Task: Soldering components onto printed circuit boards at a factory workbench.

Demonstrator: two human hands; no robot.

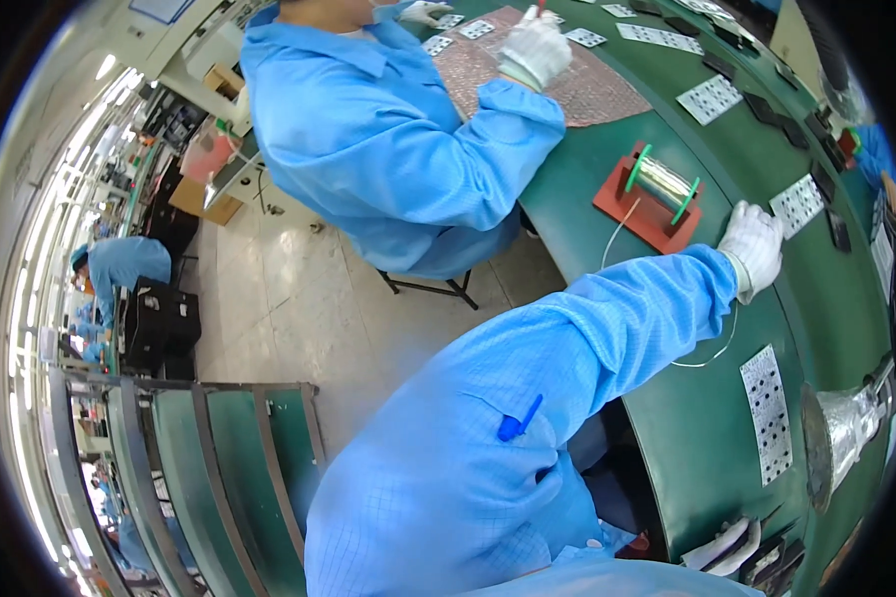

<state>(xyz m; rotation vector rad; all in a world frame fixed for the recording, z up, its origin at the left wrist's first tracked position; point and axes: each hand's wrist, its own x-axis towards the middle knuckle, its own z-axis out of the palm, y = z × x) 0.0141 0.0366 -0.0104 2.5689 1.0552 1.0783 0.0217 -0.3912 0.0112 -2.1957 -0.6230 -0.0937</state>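
My left hand [752, 251], in a white glove, reaches across the green bench past a solder reel. Its fingers are at the near edge of a white circuit board panel [796, 206] with dark spots and appear to pinch it. My right hand [717, 549], also gloved, is low at the bench's near end. Its fingers are bent around something dark and slim, which I cannot make out. Another white panel [766, 415] with rows of dark parts lies between my hands. The solder reel [664, 184] has green flanges and sits on a red-brown stand [649, 221].
A co-worker [398, 149] in blue sits at the left, gloved hands over a bubble-wrap mat [607, 98]. More panels [709, 99] and black pieces [762, 107] lie on the green belt. A foil-covered funnel [841, 438] stands at the right. Green rack shelves [184, 468] are at lower left.
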